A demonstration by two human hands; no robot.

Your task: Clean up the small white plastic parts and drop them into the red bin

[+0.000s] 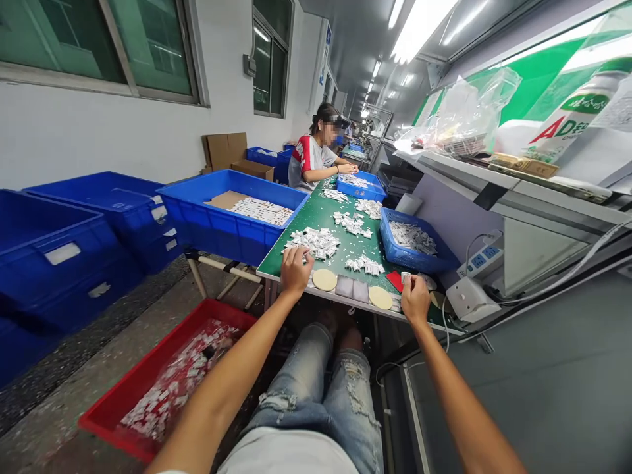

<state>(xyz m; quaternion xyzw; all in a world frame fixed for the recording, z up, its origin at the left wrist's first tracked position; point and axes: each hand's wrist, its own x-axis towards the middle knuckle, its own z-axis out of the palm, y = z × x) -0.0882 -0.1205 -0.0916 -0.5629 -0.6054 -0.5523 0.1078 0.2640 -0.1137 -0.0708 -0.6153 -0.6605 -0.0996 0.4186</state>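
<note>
My left hand (296,268) is at the near-left edge of the green-topped table (320,208), its fingers curled at the border of a heap of small white plastic pieces (316,243). Whatever lies between those fingertips is hidden. Toward the right, my right hand (415,297) pinches a small white piece (405,277) by the front edge, beside a red flat piece (395,281). Between the hands, round cream pads (324,280) and grey rectangular pads (352,288) line the table's front edge. A smaller cluster of white pieces (364,265) lies beyond them.
A blue basket (417,260) of white pieces stands at the right, by a power strip (481,262). Left are a large blue bin (222,230) and a red tray (133,368) on the floor. A co-worker (316,155) sits at the far end. A shelf (494,187) overhangs right.
</note>
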